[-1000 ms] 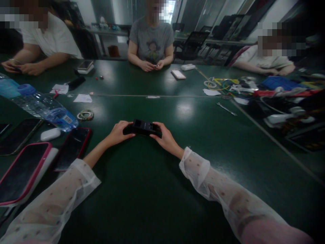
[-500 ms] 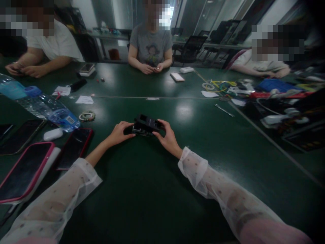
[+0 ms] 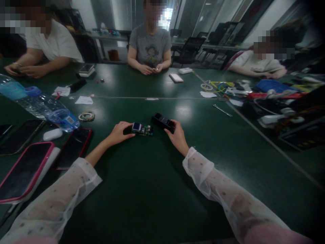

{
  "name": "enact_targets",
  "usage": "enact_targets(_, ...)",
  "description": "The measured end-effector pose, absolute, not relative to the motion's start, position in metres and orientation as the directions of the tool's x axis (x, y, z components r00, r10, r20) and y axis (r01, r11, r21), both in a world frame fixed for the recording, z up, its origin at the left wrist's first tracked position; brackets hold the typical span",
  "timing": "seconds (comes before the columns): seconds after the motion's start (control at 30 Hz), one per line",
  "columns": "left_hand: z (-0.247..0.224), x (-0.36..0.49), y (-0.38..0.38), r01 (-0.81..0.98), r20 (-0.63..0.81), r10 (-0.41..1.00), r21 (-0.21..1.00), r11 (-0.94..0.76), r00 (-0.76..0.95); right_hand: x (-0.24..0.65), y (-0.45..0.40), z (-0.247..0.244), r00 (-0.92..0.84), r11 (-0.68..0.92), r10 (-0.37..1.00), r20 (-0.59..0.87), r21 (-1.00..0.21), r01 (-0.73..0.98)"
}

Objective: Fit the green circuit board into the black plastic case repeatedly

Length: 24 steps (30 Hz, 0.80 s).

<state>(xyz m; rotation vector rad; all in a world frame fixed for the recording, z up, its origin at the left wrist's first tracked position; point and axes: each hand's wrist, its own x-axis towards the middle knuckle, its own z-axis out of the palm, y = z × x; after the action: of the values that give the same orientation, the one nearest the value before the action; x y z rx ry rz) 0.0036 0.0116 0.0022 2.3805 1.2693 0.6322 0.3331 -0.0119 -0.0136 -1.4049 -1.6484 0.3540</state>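
Observation:
My left hand point(image 3: 122, 132) grips the left end of a small green circuit board point(image 3: 145, 130) between thumb and fingers. A little square screen point(image 3: 137, 126) sits on the board's left part, and small components show to its right. My right hand point(image 3: 177, 134) is closed on a black plastic cover point(image 3: 163, 121) with rectangular openings, held by its right end. Tilted, the cover is apart from the board, up and to its right. The underside of the cover is hidden.
To my left are phones point(image 3: 25, 173), a white earphone case point(image 3: 52, 134), a water bottle point(image 3: 61, 115) and bead bracelets point(image 3: 86, 116). A wrench point(image 3: 222, 110) lies right of centre. Cables and tools point(image 3: 228, 88) crowd the far right. Several people sit across the green table point(image 3: 152, 203).
The black cover has come off the circuit board and moved right with my right hand, uncovering the screen and components. My left hand has stayed in place.

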Motion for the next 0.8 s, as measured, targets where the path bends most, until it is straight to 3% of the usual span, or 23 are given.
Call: enact_targets(0.8, 0.0045, 0.004, 0.0101, 0.68, 0.209, 0.841, 0.507, -0.529, 0.499, 0.3363, -0.0075, -0.0193, 0.053, 0.287, 0.905, 0.421, -0.7, 0.654)
